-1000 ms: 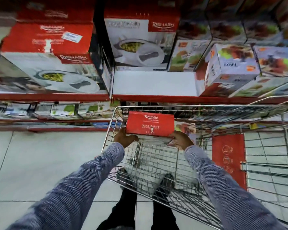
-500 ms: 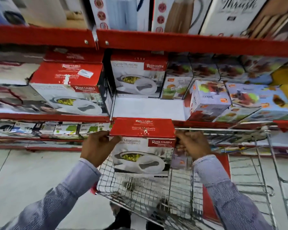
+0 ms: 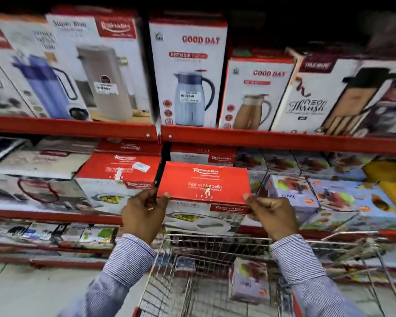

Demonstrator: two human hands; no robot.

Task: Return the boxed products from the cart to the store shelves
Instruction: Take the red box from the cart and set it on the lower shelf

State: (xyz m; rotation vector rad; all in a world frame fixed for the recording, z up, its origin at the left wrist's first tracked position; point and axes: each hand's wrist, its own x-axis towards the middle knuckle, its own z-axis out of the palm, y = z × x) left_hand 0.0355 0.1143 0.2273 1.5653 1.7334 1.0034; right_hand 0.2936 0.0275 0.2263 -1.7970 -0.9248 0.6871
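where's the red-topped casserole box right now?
Head view, centre: the casserole box is held between the left hand and right hand, above the cart, at the middle shelf's gap.

Two hands [image 3: 144, 211] [image 3: 273, 217] hold one red-topped box [image 3: 205, 184]; one small box [image 3: 249, 280] lies in one cart [image 3: 169, 282].

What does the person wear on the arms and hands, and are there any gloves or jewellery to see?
Both arms are covered by long sleeves of a shirt with fine blue-and-white stripes, the cuffs closed at the wrists. The left hand and the right hand are bare: no gloves. No watch or bracelet shows; the picture is too blurred to rule out a ring.
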